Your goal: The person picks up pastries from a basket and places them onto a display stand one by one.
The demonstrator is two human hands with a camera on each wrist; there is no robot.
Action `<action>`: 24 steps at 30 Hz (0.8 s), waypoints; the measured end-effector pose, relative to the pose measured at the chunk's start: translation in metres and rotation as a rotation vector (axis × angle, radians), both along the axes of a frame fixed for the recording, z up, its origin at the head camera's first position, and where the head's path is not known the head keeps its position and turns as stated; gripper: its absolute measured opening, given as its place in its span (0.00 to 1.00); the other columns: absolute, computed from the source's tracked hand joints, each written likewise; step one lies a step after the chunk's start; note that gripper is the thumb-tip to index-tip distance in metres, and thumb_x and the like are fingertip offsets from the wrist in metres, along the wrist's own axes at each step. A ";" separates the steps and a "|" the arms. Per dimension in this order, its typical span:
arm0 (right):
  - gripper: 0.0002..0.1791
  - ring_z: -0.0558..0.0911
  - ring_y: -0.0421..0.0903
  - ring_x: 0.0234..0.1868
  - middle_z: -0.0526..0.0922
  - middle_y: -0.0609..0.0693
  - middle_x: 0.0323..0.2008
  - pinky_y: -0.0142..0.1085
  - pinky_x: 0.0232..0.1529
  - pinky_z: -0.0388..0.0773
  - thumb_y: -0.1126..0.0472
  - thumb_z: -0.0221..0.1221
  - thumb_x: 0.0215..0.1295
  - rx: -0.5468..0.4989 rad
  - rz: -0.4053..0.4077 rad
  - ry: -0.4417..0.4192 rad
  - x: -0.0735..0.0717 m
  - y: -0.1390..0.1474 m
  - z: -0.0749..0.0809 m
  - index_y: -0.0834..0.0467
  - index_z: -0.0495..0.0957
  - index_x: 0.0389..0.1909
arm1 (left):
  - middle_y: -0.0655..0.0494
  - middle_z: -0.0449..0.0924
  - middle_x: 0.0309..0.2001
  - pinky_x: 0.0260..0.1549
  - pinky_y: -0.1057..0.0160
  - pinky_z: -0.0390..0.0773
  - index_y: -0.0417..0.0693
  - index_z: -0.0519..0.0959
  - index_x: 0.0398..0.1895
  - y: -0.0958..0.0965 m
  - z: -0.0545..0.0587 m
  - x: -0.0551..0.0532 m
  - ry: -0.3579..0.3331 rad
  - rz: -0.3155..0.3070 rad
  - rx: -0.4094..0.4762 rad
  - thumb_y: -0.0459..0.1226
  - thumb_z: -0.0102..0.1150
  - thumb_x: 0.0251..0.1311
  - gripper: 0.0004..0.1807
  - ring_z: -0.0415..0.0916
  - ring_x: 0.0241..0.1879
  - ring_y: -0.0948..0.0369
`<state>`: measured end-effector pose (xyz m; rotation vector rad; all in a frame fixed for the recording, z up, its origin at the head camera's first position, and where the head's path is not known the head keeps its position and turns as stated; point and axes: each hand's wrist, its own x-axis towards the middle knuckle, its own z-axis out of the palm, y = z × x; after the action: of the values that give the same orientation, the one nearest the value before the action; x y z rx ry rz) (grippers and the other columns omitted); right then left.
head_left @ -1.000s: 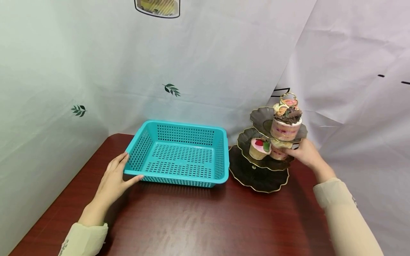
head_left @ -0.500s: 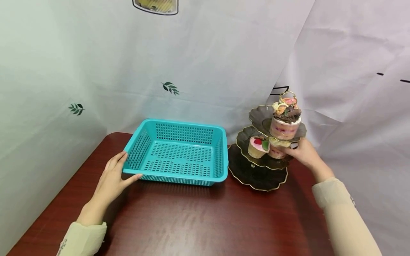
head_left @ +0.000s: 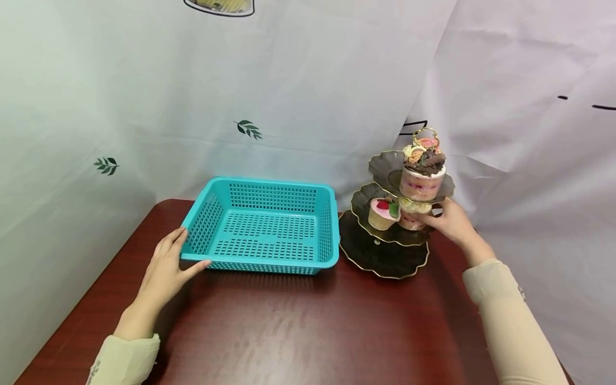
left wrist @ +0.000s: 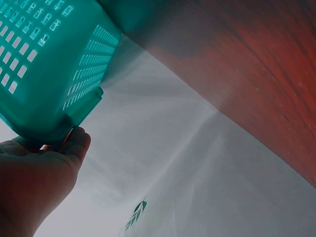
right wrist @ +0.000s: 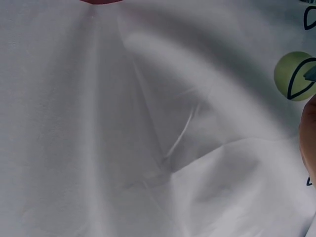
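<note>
A teal slotted basket sits on the dark red table. My left hand rests against its near-left corner, fingers straight along the side and thumb along the front. The left wrist view shows that corner of the basket above my palm. To the right stands a three-tier dark stand with gold rims. My right hand reaches under the top tier and grips a dessert cup on the middle tier. A pink cupcake sits beside it. A tall layered dessert stands on the top tier.
White cloth with leaf prints hangs close behind and on both sides of the table. The basket holds nothing. The stand's bottom tier carries nothing. The right wrist view shows only white cloth.
The head view has shifted a little, so everything sits slightly left and higher. Both hands keep their places on the basket corner and the dessert cup.
</note>
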<state>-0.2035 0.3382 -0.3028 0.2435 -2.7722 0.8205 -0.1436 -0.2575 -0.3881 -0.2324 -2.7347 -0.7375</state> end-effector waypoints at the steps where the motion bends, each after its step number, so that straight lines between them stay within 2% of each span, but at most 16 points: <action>1: 0.32 0.76 0.65 0.50 0.76 0.72 0.52 0.55 0.50 0.71 0.55 0.64 0.57 0.000 -0.003 0.001 0.000 0.000 0.000 0.69 0.69 0.59 | 0.35 0.54 0.70 0.52 0.29 0.65 0.33 0.55 0.72 0.000 0.001 0.000 -0.001 0.001 0.000 0.53 0.67 0.53 0.52 0.51 0.68 0.37; 4: 0.34 0.75 0.64 0.51 0.76 0.71 0.53 0.54 0.49 0.73 0.55 0.64 0.57 -0.017 -0.003 0.001 0.000 -0.001 0.000 0.68 0.68 0.60 | 0.34 0.54 0.70 0.53 0.29 0.64 0.33 0.54 0.72 -0.001 0.002 0.001 -0.002 0.003 -0.003 0.54 0.67 0.54 0.52 0.51 0.68 0.37; 6: 0.33 0.76 0.63 0.52 0.76 0.70 0.53 0.49 0.47 0.75 0.55 0.64 0.58 -0.027 -0.004 0.005 0.001 -0.002 0.001 0.68 0.68 0.60 | 0.34 0.54 0.70 0.53 0.29 0.64 0.33 0.55 0.72 -0.001 0.002 0.001 0.001 0.003 -0.002 0.54 0.67 0.54 0.52 0.51 0.67 0.37; 10: 0.32 0.77 0.61 0.50 0.77 0.70 0.51 0.28 0.41 0.75 0.56 0.65 0.58 -0.056 -0.004 0.028 0.002 -0.003 0.000 0.69 0.68 0.59 | 0.34 0.55 0.70 0.53 0.29 0.63 0.33 0.55 0.72 -0.002 0.001 0.000 0.012 0.005 -0.001 0.54 0.67 0.53 0.52 0.51 0.67 0.37; 13: 0.30 0.77 0.60 0.49 0.77 0.70 0.50 0.16 0.37 0.69 0.58 0.64 0.58 -0.080 0.001 0.051 0.004 -0.002 -0.001 0.70 0.69 0.57 | 0.34 0.54 0.70 0.54 0.29 0.63 0.33 0.55 0.72 -0.002 0.001 0.001 0.012 0.004 0.003 0.54 0.67 0.53 0.52 0.51 0.67 0.37; 19: 0.27 0.77 0.61 0.47 0.75 0.69 0.50 0.11 0.35 0.64 0.61 0.64 0.57 -0.082 -0.016 0.110 0.015 -0.004 -0.004 0.71 0.70 0.54 | 0.34 0.54 0.70 0.55 0.30 0.61 0.32 0.56 0.72 -0.001 0.000 0.001 0.008 -0.002 0.011 0.54 0.67 0.53 0.52 0.51 0.68 0.37; 21: 0.26 0.79 0.52 0.42 0.75 0.68 0.49 0.11 0.35 0.65 0.61 0.64 0.56 -0.081 -0.029 0.131 0.019 -0.006 -0.005 0.71 0.71 0.52 | 0.34 0.55 0.70 0.55 0.30 0.61 0.32 0.56 0.71 -0.001 0.000 0.001 0.010 -0.001 0.008 0.54 0.67 0.53 0.51 0.51 0.67 0.36; 24: 0.26 0.76 0.32 0.37 0.75 0.67 0.48 0.11 0.34 0.67 0.60 0.66 0.56 -0.090 -0.038 0.149 0.022 -0.007 -0.006 0.70 0.72 0.51 | 0.34 0.55 0.70 0.55 0.30 0.61 0.32 0.56 0.71 -0.001 -0.002 0.001 0.016 0.000 0.002 0.54 0.67 0.53 0.51 0.52 0.67 0.36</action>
<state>-0.1811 0.3308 -0.3084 0.2245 -2.5868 0.8773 -0.1429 -0.2581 -0.3898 -0.2370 -2.7189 -0.7350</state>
